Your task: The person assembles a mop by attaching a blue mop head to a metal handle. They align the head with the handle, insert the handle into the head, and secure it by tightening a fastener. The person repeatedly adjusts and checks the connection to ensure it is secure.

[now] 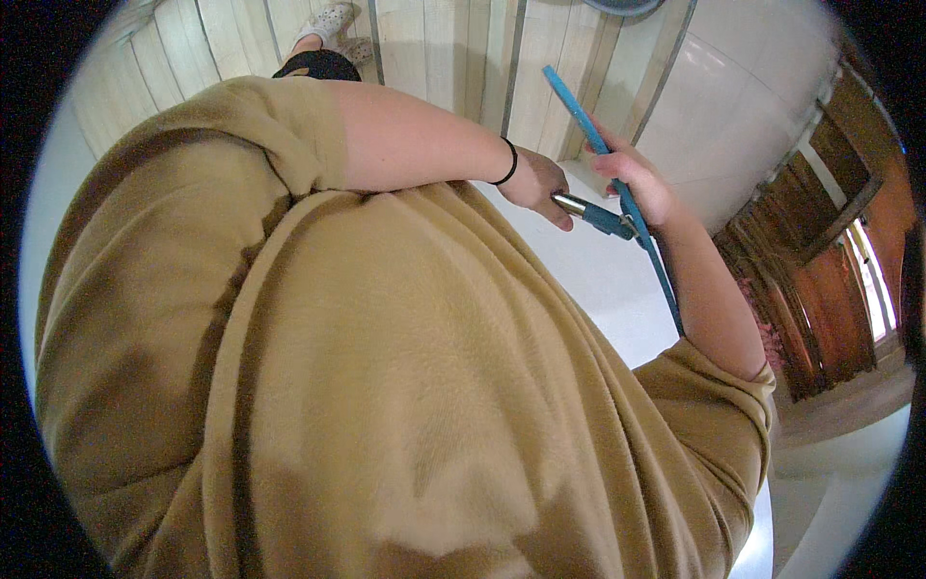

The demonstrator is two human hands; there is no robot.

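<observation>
A blue-teal flat mop, by its look, spans between my hands. Its long thin plate [579, 114] is seen nearly edge-on and slants from upper left down to my right forearm. A joint near its middle links it to a teal handle socket [608, 220] with a silver pole end. My left hand [536, 186], a black band on its wrist, is closed around the silver pole; most of its fingers are hidden. My right hand [637, 179] grips the plate just above the joint, with fingers bent over it. The rest of the pole cannot be seen.
Pale wooden planks [444, 58] run along the top, with a foot in a spotted clog [333, 19]. A grey round basin [625, 5] shows at the upper edge. White tile floor [743, 87] and brown wooden furniture [820, 318] lie to the right. My tan shirt fills the foreground.
</observation>
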